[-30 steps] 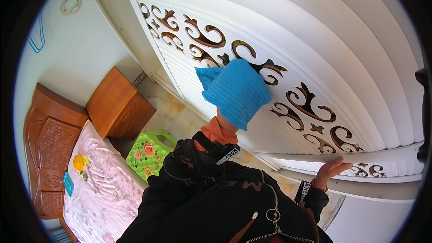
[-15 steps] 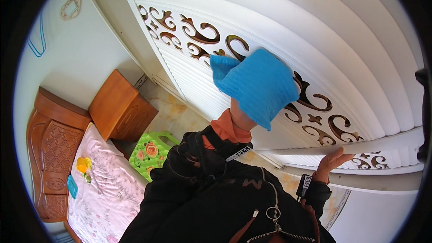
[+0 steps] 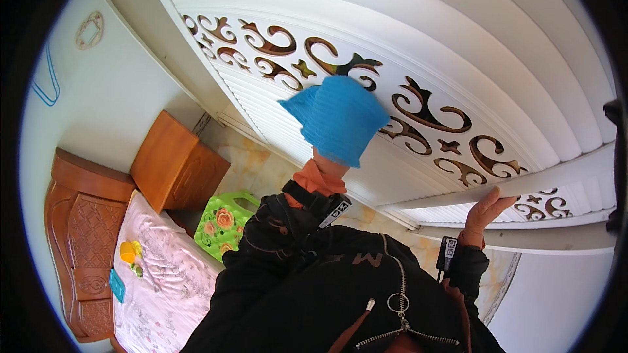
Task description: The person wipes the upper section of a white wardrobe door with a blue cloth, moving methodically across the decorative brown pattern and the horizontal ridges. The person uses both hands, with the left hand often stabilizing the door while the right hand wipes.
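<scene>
A blue cloth (image 3: 343, 117) covers most of my left hand (image 3: 331, 164), so its fingers are hidden. The cloth lies against the white door (image 3: 392, 29), over part of a band of cut-out scrollwork (image 3: 428, 114). One corner of it juts out to the left. To the right, my right hand (image 3: 485, 213) grips the door's edge (image 3: 549, 173), with the fingertips partly hidden behind it.
Slatted panels run above and below the scrollwork. At the left are a brown wooden nightstand (image 3: 180, 160), a green flowered plastic stool (image 3: 222, 222) and a bed with a pink sheet (image 3: 167, 274) and carved headboard (image 3: 88, 222). Small toys (image 3: 129, 252) lie on the sheet.
My left hand and the cloth have shifted left along the scrollwork, baring cut-outs on the right. My right hand stays at the door's edge. The view has turned slightly.
</scene>
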### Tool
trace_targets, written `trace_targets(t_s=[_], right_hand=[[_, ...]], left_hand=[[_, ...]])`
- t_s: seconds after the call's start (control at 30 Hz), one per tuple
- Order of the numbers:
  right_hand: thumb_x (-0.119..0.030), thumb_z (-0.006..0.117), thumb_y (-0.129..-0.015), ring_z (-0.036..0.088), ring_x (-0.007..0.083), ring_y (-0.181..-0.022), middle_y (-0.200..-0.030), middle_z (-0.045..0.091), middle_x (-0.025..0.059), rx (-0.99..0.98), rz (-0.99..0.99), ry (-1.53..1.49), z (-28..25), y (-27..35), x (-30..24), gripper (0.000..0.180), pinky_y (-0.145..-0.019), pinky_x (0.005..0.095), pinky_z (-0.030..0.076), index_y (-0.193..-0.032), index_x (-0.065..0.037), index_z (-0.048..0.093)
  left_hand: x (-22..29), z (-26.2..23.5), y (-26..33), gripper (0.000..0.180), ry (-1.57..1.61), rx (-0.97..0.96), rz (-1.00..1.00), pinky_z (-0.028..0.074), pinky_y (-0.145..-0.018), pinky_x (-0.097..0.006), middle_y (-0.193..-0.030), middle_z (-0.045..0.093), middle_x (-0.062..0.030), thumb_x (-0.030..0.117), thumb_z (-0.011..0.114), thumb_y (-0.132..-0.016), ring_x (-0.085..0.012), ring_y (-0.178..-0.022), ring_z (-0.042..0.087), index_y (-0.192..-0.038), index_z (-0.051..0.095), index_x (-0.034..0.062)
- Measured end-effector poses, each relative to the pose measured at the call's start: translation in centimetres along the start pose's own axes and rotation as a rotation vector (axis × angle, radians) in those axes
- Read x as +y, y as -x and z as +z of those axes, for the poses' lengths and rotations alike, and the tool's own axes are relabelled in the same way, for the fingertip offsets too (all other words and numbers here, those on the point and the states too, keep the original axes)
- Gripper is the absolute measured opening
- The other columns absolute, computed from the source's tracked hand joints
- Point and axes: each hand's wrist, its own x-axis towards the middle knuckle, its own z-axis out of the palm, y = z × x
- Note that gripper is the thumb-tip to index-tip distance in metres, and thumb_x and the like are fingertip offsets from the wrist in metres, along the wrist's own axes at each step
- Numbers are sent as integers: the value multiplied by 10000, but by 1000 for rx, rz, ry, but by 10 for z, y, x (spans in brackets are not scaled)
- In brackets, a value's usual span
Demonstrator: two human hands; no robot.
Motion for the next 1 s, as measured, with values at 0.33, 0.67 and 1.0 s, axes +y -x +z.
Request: trace_targets(t_s=[0.33,0.67,1.0], right_hand=[[-163,544,-1000,483,254,-1119,-1256,478,170,-57,25,95,-15,1,-31,452,-980,376,399,-1385,20,395],[-56,706,-803,552,352,-1184,-1400,447,213,-714,-203,-189,-1,36,-142,732,-911,403,495,-1458,-53,379],[78,675,-731,576,364,-1077,-1210,561,197,-284,-320,66,14,14,-140,464,-913,401,486,-1173,-58,639]], left_hand=[[39,61,19,533,666,-333,19,420,-1091,-412,-1470,440,-108,291,493,-1032,-260,-1315,466,-1502,324,106],[157,109,13,222,255,-285,-397,476,-708,-296,-943,615,-77,216,543,-996,-150,-826,573,-1076,596,16],[142,86,16,390,167,-289,-295,515,-868,-311,-1178,562,-111,89,602,-958,-202,-1054,601,-1324,500,4]])
